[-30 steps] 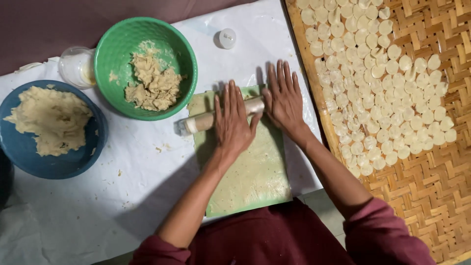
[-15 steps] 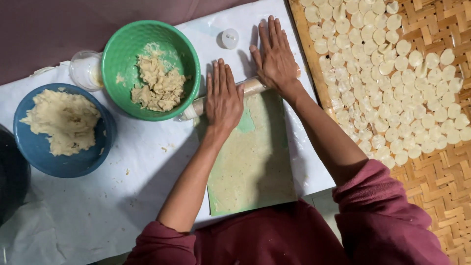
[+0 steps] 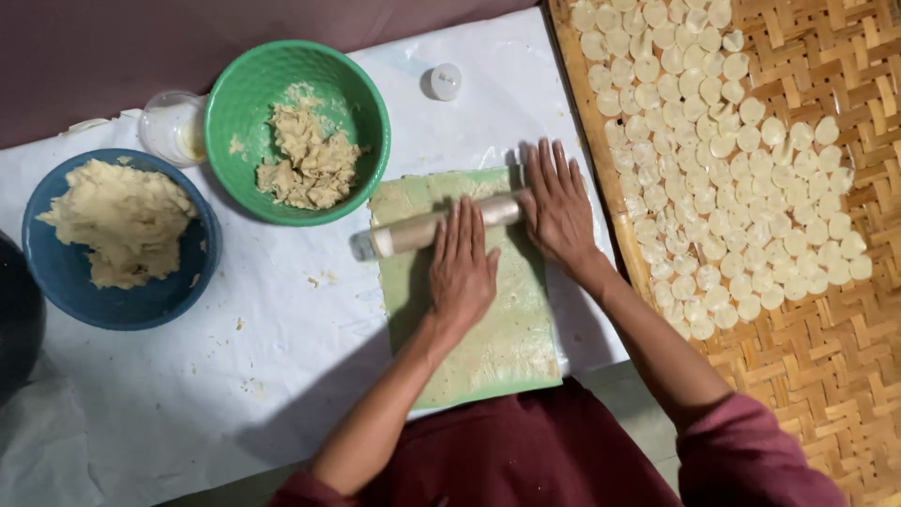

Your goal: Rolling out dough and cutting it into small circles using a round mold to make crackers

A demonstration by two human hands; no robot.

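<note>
Surface: white sheet (image 3: 282,376) is covering the table.
Rolling pin (image 3: 427,230): lying across the green dough sheet (image 3: 488,347), right of the green bowl (image 3: 249,103).
Left hand (image 3: 462,268): pressing flat, fingers spread, on the pin.
Right hand (image 3: 558,207): resting open-palmed on the pin's far end.

No packages, labels, signs or screens show anywhere in the frame; nothing on the white-covered worktop (image 3: 282,376) carries a printed wrapper, a tag or a display.
</note>
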